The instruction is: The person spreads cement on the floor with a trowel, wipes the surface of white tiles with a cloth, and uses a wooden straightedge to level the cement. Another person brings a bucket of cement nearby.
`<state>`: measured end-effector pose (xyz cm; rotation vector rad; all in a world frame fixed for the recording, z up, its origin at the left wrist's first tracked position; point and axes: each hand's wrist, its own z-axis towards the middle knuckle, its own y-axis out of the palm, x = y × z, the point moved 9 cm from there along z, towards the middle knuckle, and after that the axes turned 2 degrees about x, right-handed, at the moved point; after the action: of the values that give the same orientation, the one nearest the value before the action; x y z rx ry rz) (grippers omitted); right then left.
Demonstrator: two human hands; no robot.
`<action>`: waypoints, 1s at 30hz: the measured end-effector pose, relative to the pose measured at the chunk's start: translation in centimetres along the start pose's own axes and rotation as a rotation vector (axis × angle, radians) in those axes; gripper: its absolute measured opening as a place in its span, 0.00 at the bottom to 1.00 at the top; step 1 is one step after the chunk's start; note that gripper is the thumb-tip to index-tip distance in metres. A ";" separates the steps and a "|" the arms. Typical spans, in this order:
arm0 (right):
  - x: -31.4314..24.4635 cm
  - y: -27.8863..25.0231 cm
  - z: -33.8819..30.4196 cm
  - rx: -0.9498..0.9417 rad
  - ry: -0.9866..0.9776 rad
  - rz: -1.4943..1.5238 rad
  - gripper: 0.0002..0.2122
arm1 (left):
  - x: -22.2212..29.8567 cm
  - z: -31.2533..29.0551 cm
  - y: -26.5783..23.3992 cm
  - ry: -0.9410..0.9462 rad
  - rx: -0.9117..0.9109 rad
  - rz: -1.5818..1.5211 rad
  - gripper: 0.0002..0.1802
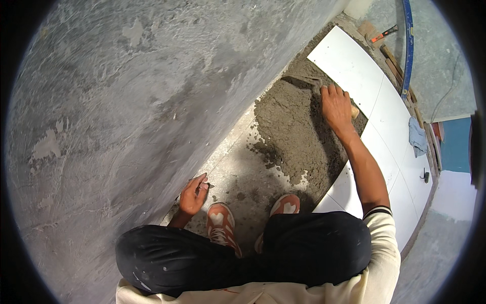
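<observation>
My right hand (336, 107) is closed around the wooden handle of a trowel (355, 112). The trowel's thin dark blade lies at the far end of a bed of wet grey mortar (288, 116), partly sunk into it. That mortar spreads over the floor between the wall and a row of white tiles (349, 61). Low by the foot of the wall, my left hand (192, 195) hovers near the floor, its thumb and fingers slightly apart. Nothing plainly shows in its grasp.
A rough grey plastered wall (116, 101) rises along the left. Beyond the tiles lie a blue spirit level (408, 45), an orange-and-black hammer (385, 34) and wooden strips (392, 63). A blue-grey cloth (417, 137) and a small black object (425, 176) rest on the tiles.
</observation>
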<state>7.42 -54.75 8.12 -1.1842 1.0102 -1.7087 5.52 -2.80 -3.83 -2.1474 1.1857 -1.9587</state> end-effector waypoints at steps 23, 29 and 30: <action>2.6 5.4 -4.3 -0.453 0.437 0.748 0.23 | 0.7 0.0 -0.2 0.132 0.058 0.110 0.16; 0.1 6.4 -1.9 -0.591 0.249 0.739 0.22 | 1.5 0.2 -0.3 0.099 0.070 0.090 0.17; -1.5 5.8 -2.9 -0.578 0.170 0.718 0.22 | 1.6 0.2 -0.3 0.110 0.072 0.093 0.17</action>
<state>5.94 -54.91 1.64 -0.8404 1.8465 -0.9757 5.79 -3.49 -2.37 -1.9376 1.1861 -2.0696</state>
